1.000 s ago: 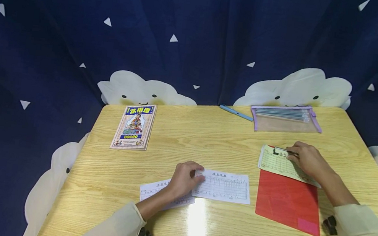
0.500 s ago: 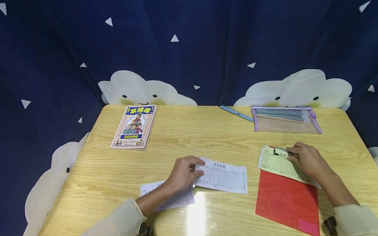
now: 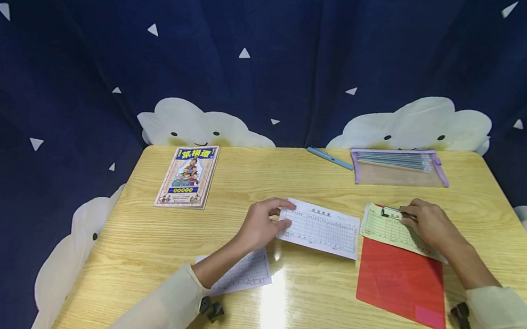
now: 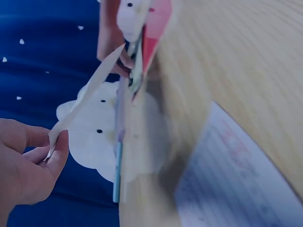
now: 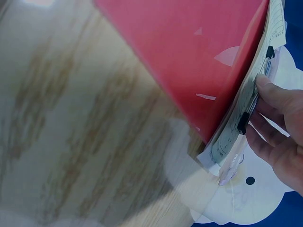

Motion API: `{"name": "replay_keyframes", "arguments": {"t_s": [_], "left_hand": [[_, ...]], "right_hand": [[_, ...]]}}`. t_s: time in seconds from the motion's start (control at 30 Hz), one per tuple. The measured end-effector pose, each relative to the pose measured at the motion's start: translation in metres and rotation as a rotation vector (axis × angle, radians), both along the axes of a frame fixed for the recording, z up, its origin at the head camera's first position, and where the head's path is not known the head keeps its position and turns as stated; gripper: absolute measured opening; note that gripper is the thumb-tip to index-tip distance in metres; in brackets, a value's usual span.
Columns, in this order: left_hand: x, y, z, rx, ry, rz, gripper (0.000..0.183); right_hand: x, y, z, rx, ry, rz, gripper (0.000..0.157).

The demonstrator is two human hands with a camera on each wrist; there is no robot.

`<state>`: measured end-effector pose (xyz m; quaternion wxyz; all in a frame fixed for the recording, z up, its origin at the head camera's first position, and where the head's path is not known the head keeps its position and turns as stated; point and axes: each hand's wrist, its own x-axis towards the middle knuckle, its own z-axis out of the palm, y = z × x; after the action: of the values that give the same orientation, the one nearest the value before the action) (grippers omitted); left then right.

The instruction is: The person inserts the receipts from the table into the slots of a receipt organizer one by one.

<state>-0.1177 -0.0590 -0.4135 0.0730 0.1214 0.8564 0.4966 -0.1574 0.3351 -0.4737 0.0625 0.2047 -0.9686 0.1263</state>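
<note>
My left hand (image 3: 259, 224) pinches the left end of a white receipt form (image 3: 321, 230) between thumb and fingers. In the left wrist view this form (image 4: 83, 104) is lifted above the table and bends along its length. At the right, my right hand (image 3: 431, 222) grips the metal clip (image 3: 391, 213) of a red clipboard (image 3: 398, 280). Under that clip lie yellow forms (image 3: 384, 229), with a white edge showing below them in the right wrist view. The lifted form's right end comes close to the yellow forms. Partly behind my left forearm, another white form (image 3: 247, 275) lies flat.
A comic-style booklet (image 3: 187, 177) lies at the back left of the wooden table (image 3: 157, 260). Along the back edge are a blue pen (image 3: 329, 157) and a purple-trimmed mesh pouch (image 3: 400, 166) with pens inside. A dark blue curtain (image 3: 277, 37) hangs behind.
My left hand has lifted the white form and moved it away from me, and its right end is now closer to the clipboard. The right hand stays at the clip.
</note>
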Motion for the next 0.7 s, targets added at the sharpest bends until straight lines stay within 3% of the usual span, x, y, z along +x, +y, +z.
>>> {"name": "replay_keyframes", "arguments": {"t_s": [0.17, 0.33, 0.53, 0.7], "left_hand": [[-0.004, 0.018, 0.008, 0.052, -0.026, -0.022, 0.031], [-0.006, 0.042, 0.006, 0.068, -0.022, -0.068, 0.029], [-0.009, 0.073, -0.005, 0.055, 0.000, -0.078, 0.023], [-0.011, 0.094, -0.019, 0.061, -0.029, -0.109, 0.023]], "right_hand": [[0.000, 0.000, 0.000, 0.006, -0.009, -0.013, 0.026], [0.000, 0.000, 0.000, -0.002, -0.004, -0.013, 0.027], [0.000, -0.001, 0.001, 0.005, -0.024, -0.017, 0.027], [0.000, 0.000, 0.001, 0.002, -0.023, -0.017, 0.027]]}}
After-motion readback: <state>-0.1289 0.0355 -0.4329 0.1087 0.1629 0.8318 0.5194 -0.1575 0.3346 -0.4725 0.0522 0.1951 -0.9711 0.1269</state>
